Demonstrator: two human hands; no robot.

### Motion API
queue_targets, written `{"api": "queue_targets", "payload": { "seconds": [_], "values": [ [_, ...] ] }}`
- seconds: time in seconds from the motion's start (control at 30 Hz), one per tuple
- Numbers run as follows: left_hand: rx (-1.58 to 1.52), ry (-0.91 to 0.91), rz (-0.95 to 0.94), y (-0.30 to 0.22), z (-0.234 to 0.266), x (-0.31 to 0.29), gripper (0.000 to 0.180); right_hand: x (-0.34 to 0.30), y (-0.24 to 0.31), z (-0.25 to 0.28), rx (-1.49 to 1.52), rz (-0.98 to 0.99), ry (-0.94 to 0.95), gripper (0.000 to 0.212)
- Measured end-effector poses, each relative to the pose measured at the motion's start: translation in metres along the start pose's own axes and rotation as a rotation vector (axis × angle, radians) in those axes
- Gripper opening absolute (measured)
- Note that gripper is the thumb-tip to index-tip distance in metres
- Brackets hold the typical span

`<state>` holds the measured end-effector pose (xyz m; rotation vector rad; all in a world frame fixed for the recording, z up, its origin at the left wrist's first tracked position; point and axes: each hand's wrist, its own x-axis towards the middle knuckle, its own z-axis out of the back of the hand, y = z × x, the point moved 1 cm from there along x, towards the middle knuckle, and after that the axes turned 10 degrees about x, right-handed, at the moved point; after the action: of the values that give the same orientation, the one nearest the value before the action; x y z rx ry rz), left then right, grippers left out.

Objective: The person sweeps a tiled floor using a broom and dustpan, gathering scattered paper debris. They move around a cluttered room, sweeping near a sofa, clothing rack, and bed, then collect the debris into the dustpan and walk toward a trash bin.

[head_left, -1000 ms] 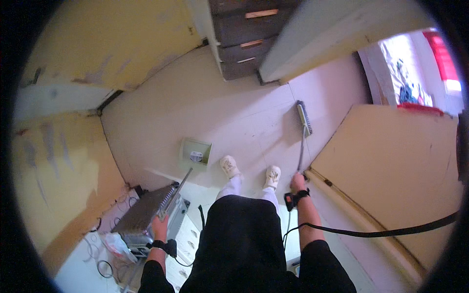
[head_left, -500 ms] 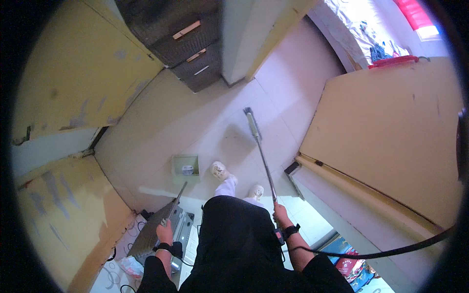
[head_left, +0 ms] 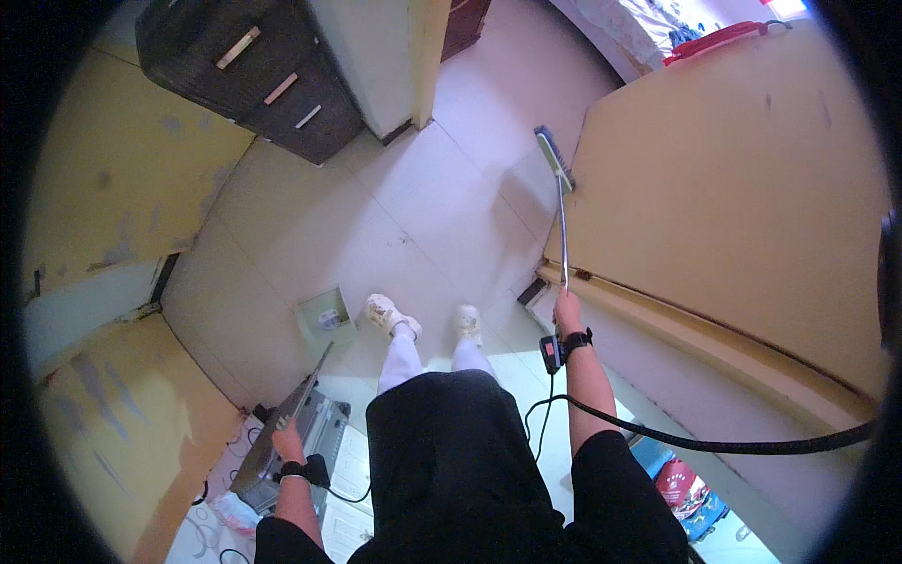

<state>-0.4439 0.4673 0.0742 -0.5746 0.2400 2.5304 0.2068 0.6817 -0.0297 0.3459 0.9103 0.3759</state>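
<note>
My right hand (head_left: 567, 312) is wrapped round the metal handle of a broom (head_left: 564, 230), arm stretched forward. The broom's pale green head with grey bristles rests on the floor at the far right, close to the lower edge of a tan door (head_left: 714, 179). On the left, my left hand (head_left: 287, 440) grips the long handle of a pale green dustpan (head_left: 344, 336). The pan is low at the floor, left of my shoes (head_left: 393, 315), and a small whitish-blue item (head_left: 329, 320) lies inside it.
A dark drawer unit (head_left: 254, 80) stands at the far left beside a wall corner (head_left: 376, 56). Grey cases (head_left: 324, 437) are below my left hand. A black cable (head_left: 714, 442) runs from my right wrist to the right. Small dark specks (head_left: 402, 240) dot the floor ahead.
My right hand has moved forward and right, taking the broom head toward the door. The view has shifted, and my feet now show further out. The dustpan stays in my left hand, slightly turned.
</note>
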Motion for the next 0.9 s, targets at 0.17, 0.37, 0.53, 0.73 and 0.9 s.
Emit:
{"api": "queue_targets", "payload": {
  "seconds": [0.17, 0.37, 0.53, 0.73, 0.9],
  "values": [
    [0.242, -0.14, 0.01, -0.012, 0.006, -0.007, 0.046, 0.07, 0.027, 0.01, -0.035, 0.111, -0.181, 0.044],
    [0.354, -0.14, -0.116, -0.006, -0.001, -0.004, 0.05, 0.088, -0.049, -0.012, -0.248, -0.129, 0.117, 0.05],
    [0.368, -0.111, -0.145, -0.026, -0.009, -0.021, 0.046, -0.023, -0.151, 0.011, -0.632, 0.285, 0.314, 0.032],
    [0.283, -0.148, -0.025, -0.065, -0.004, -0.042, 0.043, -0.118, -0.197, 0.077, -0.013, -0.167, 0.463, 0.043],
    [0.26, -0.092, -0.059, -0.066, 0.005, -0.029, 0.047, -0.144, -0.179, 0.107, -0.004, -0.337, 0.294, 0.043]
  ]
}}
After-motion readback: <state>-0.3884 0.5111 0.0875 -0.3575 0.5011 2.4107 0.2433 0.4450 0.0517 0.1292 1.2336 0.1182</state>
